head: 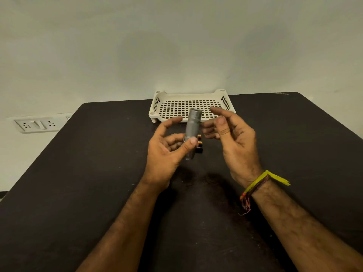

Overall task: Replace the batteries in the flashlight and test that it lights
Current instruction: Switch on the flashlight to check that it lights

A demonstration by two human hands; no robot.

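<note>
Dark and scuffed, the worktop [78,173] runs back to a pale wall, with a white slotted tray [188,114] at its far edge. Both hands are raised in front of that tray. The left hand [167,152] pinches the flashlight [191,132] low on its barrel between thumb and fingers [193,141], holding it nearly upright above the worktop. The right hand [233,138] is just beside it, fingers loosely spread and grasping nothing. A few batteries [199,146] lie on the worktop right behind the flashlight, partly hidden by it.

That grip looks slim to me: only the bottom of the barrel is held, so a twist from the other hand could tip it out and drop it. Loose batteries may roll if bumped. I can't tell which end is open, nor which cells are fresh, so old and new could get mixed.
</note>
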